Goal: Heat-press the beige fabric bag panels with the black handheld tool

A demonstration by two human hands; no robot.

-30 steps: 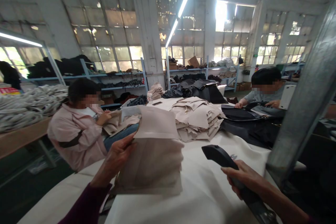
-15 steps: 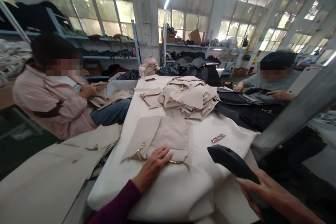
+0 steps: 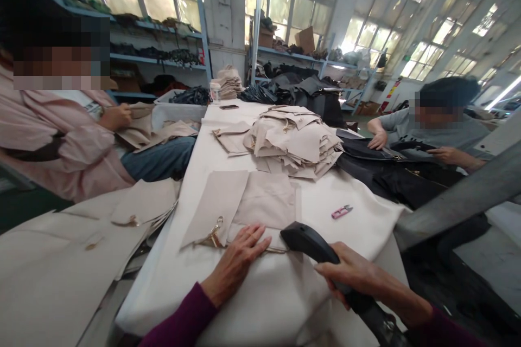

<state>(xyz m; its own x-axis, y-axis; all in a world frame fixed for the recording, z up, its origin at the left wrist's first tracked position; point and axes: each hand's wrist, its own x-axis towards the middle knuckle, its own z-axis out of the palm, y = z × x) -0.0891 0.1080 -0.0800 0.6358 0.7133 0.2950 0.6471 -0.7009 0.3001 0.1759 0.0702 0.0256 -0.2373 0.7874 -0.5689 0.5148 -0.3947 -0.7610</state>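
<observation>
My left hand [image 3: 243, 252] lies flat, fingers stretched out, on the lower edge of a beige fabric panel [image 3: 266, 200] with a zipper along that edge. A gold zipper pull and metal clasp [image 3: 214, 236] lie on the panel's left side. My right hand [image 3: 352, 271] is wrapped round a black hand-held tool with a curved head [image 3: 311, 241]. The tool's tip is over the panel's lower right corner; I cannot tell whether it touches. Pink thread snips [image 3: 342, 211] lie on the white-covered table to the right of the panel.
A big pile of beige fabric pieces [image 3: 291, 141] stands further back, with black material [image 3: 391, 173] to its right. More beige panels [image 3: 73, 244] lie at the left. One person [image 3: 61, 135] sits on the left, another [image 3: 443, 124] on the right. A slanted metal post [image 3: 459, 200] crosses the right side.
My right hand has brought the black tool leftward from beside the panel to its lower right corner. My left hand stays on the panel. The view has shifted slightly.
</observation>
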